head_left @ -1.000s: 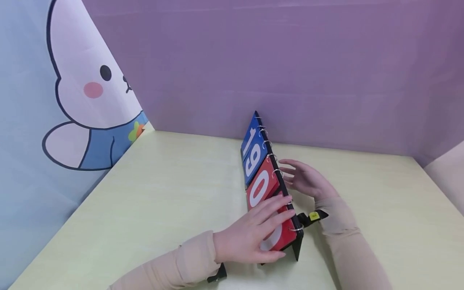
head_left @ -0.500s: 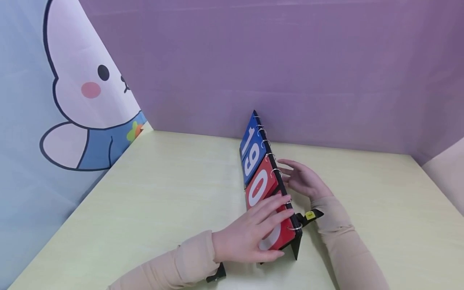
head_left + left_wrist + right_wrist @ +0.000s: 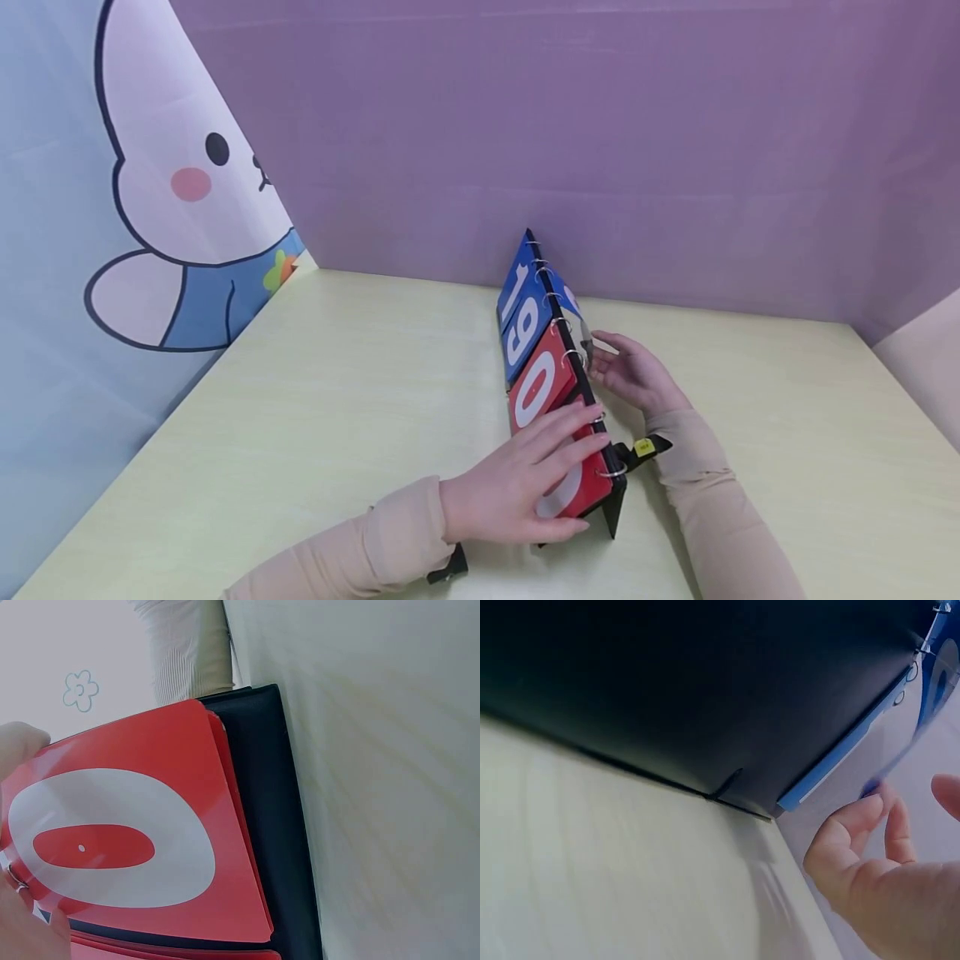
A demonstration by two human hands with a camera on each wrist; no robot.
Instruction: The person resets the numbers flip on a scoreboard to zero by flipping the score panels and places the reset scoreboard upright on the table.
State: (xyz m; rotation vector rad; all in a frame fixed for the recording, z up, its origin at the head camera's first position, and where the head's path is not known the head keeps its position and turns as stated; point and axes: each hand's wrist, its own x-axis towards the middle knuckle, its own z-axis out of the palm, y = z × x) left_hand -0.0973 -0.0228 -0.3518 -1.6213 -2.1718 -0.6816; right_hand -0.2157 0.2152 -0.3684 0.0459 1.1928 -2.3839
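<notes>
"Midway across the tabletop (image 3: pixel 337 400), between its left and right edges, stands the flip scoreboard (image 3: pixel 551 358), its far end by the back edge. What are the hands doing?"

"The left hand (image 3: pixel 506 492) lies over the near red card (image 3: pixel 595 490), fingers straight and a little apart, their tips at the top edge by the rings (image 3: pixel 612 474). Round the back, the right hand (image 3: pixel 633 375) has curled fingers, tips together on the corner of a blue card (image 3: pixel 928 694), I'd say, though it's blurred there. Another digit stands clear of it."

"So what worries you?"

"That corner, first. With so little card held, a small tug could let it slip and drop back."

"And the rings?"

"If the card were drawn sideways rather than swung over the top, its holes might bind on them or tear."

"Could the whole scoreboard go?"

"It could slide or tip on its folded stand (image 3: pixel 613 510) if the right hand pushed harder than the left pressed."
</notes>
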